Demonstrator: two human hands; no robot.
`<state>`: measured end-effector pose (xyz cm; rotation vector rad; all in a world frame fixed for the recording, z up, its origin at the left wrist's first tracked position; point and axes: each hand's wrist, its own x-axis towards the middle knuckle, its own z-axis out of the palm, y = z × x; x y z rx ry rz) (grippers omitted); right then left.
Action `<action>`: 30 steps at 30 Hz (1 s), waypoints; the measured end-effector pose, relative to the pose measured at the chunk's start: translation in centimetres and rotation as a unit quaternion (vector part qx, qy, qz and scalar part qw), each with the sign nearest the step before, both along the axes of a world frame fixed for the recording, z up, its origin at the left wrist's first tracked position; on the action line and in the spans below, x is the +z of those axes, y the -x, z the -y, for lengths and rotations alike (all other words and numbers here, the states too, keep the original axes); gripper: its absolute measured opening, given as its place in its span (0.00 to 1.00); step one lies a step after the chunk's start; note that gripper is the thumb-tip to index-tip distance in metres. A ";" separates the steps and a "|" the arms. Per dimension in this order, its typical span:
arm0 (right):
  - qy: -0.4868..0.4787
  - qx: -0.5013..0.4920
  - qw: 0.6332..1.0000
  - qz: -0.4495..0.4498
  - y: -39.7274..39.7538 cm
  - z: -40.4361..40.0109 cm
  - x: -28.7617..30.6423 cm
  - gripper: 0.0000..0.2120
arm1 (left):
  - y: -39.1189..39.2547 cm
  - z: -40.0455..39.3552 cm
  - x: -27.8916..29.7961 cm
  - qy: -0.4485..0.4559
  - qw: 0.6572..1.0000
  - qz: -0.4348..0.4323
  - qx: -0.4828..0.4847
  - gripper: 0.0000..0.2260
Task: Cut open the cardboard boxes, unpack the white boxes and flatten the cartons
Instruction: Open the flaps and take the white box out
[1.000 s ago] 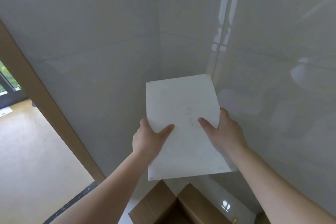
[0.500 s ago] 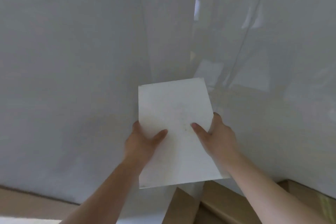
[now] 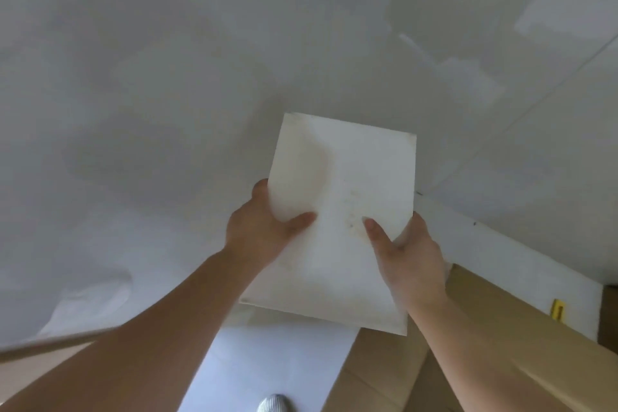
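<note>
Pale glossy floor tile (image 3: 167, 110) fills nearly everything beyond and to both sides of my grip, washed with soft reflections and crossed by a thin joint line off to the right. Below and to the right of my hands lies the brown cardboard carton (image 3: 501, 328), its flaps spread out under my right forearm; a white skirting strip (image 3: 501, 251) runs just past it, and a small yellow object (image 3: 557, 309) sits on the carton's far edge, too small for me to say what it is.

Between my hands is the white box (image 3: 341, 221), held up in the air, clear of the floor and above the near end of the carton. My left hand (image 3: 261, 231) grips its left edge, thumb laid across the top face and fingers curled underneath. My right hand (image 3: 408, 254) grips the right edge the same way, thumb on top, fingers wrapped round the side. Both holds are firm and narrow, pinching a thin flat thing.

By my reckoning I am mid-unpack: the carton is already open and this box is out of it, not yet set down. Flattening the carton remains, and I cannot see whether other boxes wait inside.

The box is flat, rectangular, matte white, with a faint brownish curved stain toward its far left and small specks near my right thumb.

At the bottom edge, nearest me, is the tip of a grey shoe (image 3: 274, 405).
</note>
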<state>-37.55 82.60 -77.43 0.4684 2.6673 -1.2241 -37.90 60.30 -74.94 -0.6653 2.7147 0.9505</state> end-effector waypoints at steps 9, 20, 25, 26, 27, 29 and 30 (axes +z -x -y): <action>0.046 -0.091 0.992 0.069 -2.7 2.7 -20.6 0.33 | 1.4 1.9 -18.4 0.074 0.991 0.052 -0.102 0.40; 0.079 -0.105 0.982 0.134 -3.5 7.4 -32.8 0.31 | 1.4 6.4 -30.9 0.054 0.985 0.117 -0.116 0.40; 0.065 -0.096 0.983 0.146 -2.7 9.1 -33.6 0.30 | 2.3 7.8 -32.6 0.045 0.983 0.141 -0.105 0.43; 0.063 -0.095 0.982 0.150 -2.5 9.6 -33.6 0.29 | 2.3 7.8 -32.7 0.055 0.983 0.139 -0.103 0.43; 0.060 -0.094 0.981 0.156 -2.4 10.1 -33.5 0.29 | 2.2 7.7 -32.6 0.064 0.983 0.136 -0.104 0.44; 0.057 -0.089 0.980 0.171 -2.0 10.9 -33.2 0.31 | 1.7 7.3 -32.1 0.077 0.983 0.126 -0.111 0.43; 0.052 -0.081 0.978 0.184 -1.7 11.2 -33.1 0.34 | 1.4 7.1 -31.8 0.083 0.983 0.120 -0.113 0.42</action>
